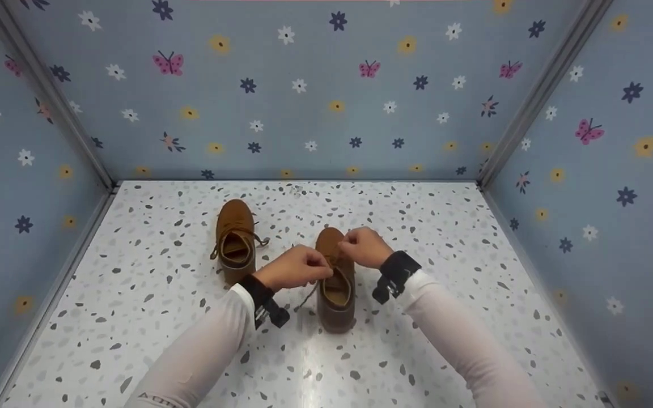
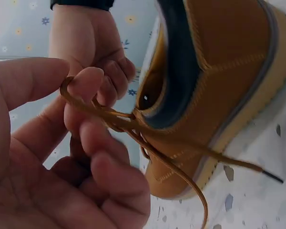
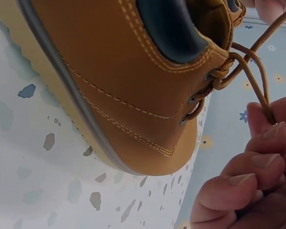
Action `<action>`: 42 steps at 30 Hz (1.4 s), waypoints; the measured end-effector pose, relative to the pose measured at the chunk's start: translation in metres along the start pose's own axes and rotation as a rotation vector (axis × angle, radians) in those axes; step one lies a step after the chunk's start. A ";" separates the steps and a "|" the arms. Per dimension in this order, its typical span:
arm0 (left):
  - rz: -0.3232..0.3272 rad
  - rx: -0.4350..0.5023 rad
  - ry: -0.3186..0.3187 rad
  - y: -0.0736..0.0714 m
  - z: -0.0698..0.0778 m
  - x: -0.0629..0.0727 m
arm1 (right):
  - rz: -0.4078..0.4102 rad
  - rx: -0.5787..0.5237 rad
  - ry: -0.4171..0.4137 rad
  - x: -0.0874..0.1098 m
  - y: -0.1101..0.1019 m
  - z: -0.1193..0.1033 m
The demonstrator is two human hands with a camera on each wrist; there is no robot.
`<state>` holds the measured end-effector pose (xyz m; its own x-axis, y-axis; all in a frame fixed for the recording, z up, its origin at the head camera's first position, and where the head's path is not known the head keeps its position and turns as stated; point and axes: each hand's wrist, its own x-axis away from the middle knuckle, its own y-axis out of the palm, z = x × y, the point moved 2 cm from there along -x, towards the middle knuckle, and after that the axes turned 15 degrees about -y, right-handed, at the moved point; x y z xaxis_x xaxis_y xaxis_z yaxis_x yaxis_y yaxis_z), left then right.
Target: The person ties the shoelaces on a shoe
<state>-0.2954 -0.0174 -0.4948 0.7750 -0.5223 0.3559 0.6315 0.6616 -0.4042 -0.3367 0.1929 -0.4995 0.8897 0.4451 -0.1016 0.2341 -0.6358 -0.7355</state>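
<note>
A brown ankle boot [image 1: 338, 314] with a dark padded collar stands upright on the floor between both hands. My left hand [image 1: 299, 267] is above its opening and pinches a brown shoelace [image 2: 109, 116] between thumb and forefinger; the lace's dark tip hangs free beside the boot in the left wrist view. On the toe side, my right hand [image 1: 365, 247] pinches a looped part of the lace [image 3: 257, 86] between thumb and forefinger, its other fingers curled. The lace crosses itself above the eyelets between the two hands.
A second brown boot [image 1: 236, 215] stands to the left, its laces hanging at both sides. Blue panels [image 1: 304, 68] patterned with flowers and butterflies enclose the speckled white floor [image 1: 151, 255] at the back and both sides. Each wrist wears a black strap with a small camera.
</note>
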 end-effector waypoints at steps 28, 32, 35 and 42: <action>0.387 0.056 -0.062 -0.007 -0.021 -0.029 | -0.078 -0.041 -0.078 0.002 -0.008 -0.005; 0.378 0.038 -0.032 -0.008 -0.019 -0.036 | -0.084 -0.039 -0.079 0.001 -0.008 -0.007; 0.375 0.025 -0.003 -0.007 -0.017 -0.040 | -0.080 -0.031 -0.095 0.000 -0.008 -0.008; 0.389 0.021 0.031 -0.003 -0.016 -0.045 | -0.076 -0.026 -0.105 0.000 -0.007 -0.008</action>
<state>-0.3320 -0.0042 -0.5234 0.9570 -0.2458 0.1539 0.2899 0.8240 -0.4868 -0.3354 0.1927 -0.4890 0.8233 0.5553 -0.1175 0.3101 -0.6135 -0.7263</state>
